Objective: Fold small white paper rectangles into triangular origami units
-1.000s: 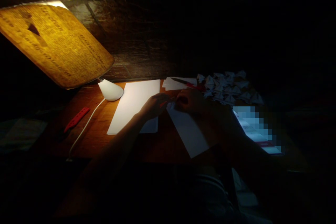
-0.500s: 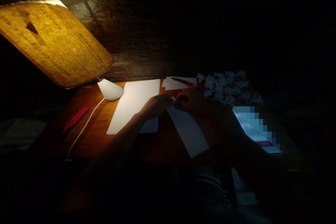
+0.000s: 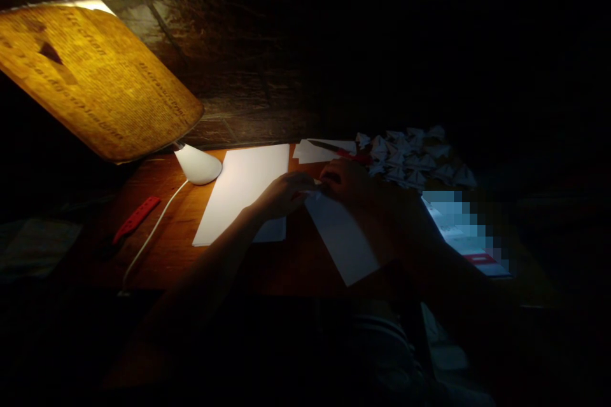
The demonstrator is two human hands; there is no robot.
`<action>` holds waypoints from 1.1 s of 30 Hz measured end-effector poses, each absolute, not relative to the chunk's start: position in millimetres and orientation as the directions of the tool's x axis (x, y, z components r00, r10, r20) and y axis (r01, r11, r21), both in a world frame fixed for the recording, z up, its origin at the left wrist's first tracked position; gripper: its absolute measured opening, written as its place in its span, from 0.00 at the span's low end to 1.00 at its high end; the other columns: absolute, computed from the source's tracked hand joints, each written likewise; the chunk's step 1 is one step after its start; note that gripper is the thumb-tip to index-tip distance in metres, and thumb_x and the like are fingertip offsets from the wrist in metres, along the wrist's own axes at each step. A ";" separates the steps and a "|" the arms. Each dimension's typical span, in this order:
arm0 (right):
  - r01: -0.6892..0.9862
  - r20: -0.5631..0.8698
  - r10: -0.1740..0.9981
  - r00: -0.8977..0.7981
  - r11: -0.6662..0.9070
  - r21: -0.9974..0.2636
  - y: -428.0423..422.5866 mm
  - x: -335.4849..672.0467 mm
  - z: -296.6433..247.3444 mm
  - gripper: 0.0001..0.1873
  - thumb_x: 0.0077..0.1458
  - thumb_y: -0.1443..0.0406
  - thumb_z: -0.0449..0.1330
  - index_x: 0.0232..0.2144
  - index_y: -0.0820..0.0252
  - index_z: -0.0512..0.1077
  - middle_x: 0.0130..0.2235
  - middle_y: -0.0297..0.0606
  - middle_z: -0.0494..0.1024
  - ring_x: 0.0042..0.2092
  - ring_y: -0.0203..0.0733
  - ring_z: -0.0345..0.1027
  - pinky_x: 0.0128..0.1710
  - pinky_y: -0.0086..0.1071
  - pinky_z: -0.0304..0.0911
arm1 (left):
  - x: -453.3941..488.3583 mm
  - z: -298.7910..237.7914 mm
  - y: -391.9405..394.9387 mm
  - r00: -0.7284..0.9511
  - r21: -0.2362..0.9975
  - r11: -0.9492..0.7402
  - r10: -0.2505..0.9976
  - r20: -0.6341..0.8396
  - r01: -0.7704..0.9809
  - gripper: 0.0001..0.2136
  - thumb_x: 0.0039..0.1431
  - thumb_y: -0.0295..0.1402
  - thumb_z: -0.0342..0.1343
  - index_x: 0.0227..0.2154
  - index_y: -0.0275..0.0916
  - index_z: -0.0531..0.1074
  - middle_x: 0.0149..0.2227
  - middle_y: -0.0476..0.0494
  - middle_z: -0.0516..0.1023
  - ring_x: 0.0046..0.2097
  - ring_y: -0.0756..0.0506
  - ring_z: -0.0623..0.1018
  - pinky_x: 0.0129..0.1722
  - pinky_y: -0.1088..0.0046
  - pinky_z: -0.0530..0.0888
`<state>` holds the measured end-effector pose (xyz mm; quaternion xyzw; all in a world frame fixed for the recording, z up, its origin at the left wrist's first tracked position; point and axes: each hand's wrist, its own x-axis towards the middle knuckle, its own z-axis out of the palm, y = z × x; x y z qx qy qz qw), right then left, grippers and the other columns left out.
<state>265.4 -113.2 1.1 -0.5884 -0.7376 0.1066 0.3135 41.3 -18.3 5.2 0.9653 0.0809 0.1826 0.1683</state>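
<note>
A strip of white paper (image 3: 341, 238) lies slanted on the wooden table, its upper end under my fingers. My left hand (image 3: 285, 194) reaches in from the left, fingers closed on a small folded bit of paper at that end. From the other side my right hand (image 3: 346, 177) pinches the same spot, its fingers bent and mostly in shadow. Whether the folded bit is part of the strip, I cannot tell. Left of my hands lies a stack of white sheets (image 3: 255, 172), partly covered by my left forearm.
Scissors with red handles (image 3: 351, 154) rest on smaller paper pieces (image 3: 305, 151) at the back. Several folded paper shapes (image 3: 413, 156) cluster at the right, above a lit screen (image 3: 458, 232). A lamp (image 3: 198, 165), its white cord and a red cutter (image 3: 137, 217) are at left.
My fingers have drawn closer together over the paper, and the right hand has turned slightly down onto it. The strip stays in place. The view has shifted a little.
</note>
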 end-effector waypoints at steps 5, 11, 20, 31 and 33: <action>0.823 0.327 0.940 -0.098 0.261 -0.504 -113.2 264.3 3.1 0.08 0.64 0.66 0.59 0.37 0.60 0.79 0.41 0.44 0.81 0.44 0.47 0.71 0.46 0.39 0.60 | 41.6 6.2 -20.0 0.934 0.346 -0.935 0.195 0.298 0.085 0.13 0.66 0.32 0.58 0.51 0.41 0.81 0.51 0.38 0.83 0.55 0.40 0.80 0.55 0.56 0.79; 0.863 0.285 0.954 -0.091 0.219 -0.455 -112.2 261.6 2.8 0.08 0.65 0.67 0.57 0.37 0.61 0.77 0.42 0.45 0.80 0.44 0.47 0.69 0.45 0.39 0.58 | 42.2 6.5 -23.5 0.946 0.342 -0.938 0.154 0.284 0.050 0.16 0.65 0.33 0.61 0.55 0.45 0.80 0.54 0.39 0.82 0.56 0.39 0.78 0.56 0.55 0.78; 0.887 0.288 0.953 -0.094 0.212 -0.411 -111.6 260.3 -0.1 0.12 0.69 0.65 0.53 0.38 0.59 0.76 0.44 0.44 0.78 0.45 0.47 0.68 0.45 0.39 0.57 | 45.0 2.0 -24.9 0.945 0.342 -0.938 0.160 0.284 0.055 0.17 0.62 0.33 0.64 0.54 0.45 0.80 0.56 0.38 0.80 0.57 0.37 0.77 0.59 0.49 0.75; 0.881 0.287 0.953 -0.095 0.215 -0.422 -109.0 262.7 -5.2 0.11 0.69 0.64 0.54 0.39 0.59 0.77 0.44 0.43 0.78 0.45 0.47 0.68 0.45 0.38 0.57 | 45.9 -0.1 -22.2 0.939 0.351 -0.935 0.169 0.299 0.057 0.16 0.63 0.33 0.63 0.54 0.46 0.80 0.56 0.39 0.81 0.58 0.37 0.77 0.58 0.49 0.75; 0.885 0.285 0.956 -0.066 0.188 -0.425 -108.6 262.0 -6.1 0.12 0.69 0.64 0.54 0.39 0.59 0.76 0.44 0.43 0.78 0.44 0.47 0.68 0.45 0.38 0.57 | 46.2 -0.9 -22.4 0.938 0.343 -0.937 0.179 0.295 0.071 0.17 0.62 0.33 0.64 0.53 0.46 0.80 0.55 0.39 0.81 0.57 0.37 0.78 0.58 0.49 0.75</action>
